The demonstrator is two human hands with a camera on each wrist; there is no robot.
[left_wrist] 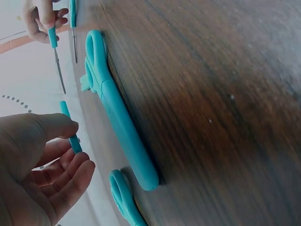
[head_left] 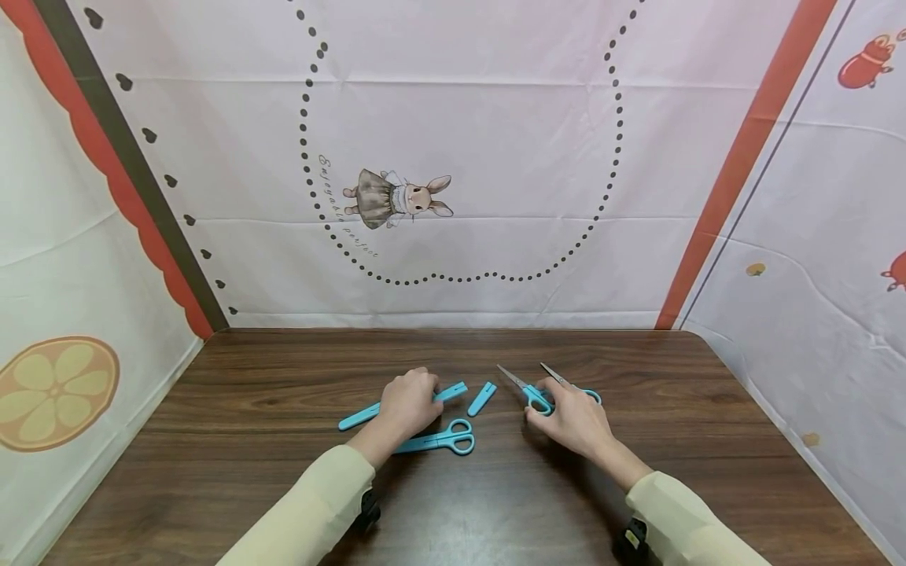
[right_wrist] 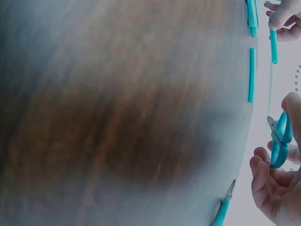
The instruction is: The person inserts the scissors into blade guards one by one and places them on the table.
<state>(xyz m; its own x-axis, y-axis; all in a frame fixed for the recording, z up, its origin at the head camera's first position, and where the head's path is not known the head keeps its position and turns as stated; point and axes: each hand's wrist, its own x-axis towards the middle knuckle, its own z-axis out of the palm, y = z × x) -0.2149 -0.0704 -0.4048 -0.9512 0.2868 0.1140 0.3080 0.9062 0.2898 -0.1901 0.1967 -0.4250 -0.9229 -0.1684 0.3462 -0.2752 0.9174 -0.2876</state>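
Note:
My left hand (head_left: 408, 402) pinches a slim teal sheath (left_wrist: 71, 134) between thumb and fingers; its tip (head_left: 453, 391) sticks out to the right. A teal strip (head_left: 359, 415) shows on the hand's left side. Just in front lies a sheathed pair of teal scissors (head_left: 440, 440), also seen flat on the wood (left_wrist: 117, 117). My right hand (head_left: 575, 418) grips the handle of bare-bladed teal scissors (head_left: 532, 395), with the loops between thumb and fingers (right_wrist: 280, 141). A second bare pair (head_left: 575, 387) lies beside that hand, partly hidden. A loose teal sheath (head_left: 481, 398) lies between the hands.
The dark wooden table (head_left: 283, 472) is closed in by printed cloth walls at the back (head_left: 460, 157) and both sides. Its rounded far-right corner (head_left: 697, 336) and side edges are near. A teal handle loop (left_wrist: 123, 197) shows at the left wrist view's bottom.

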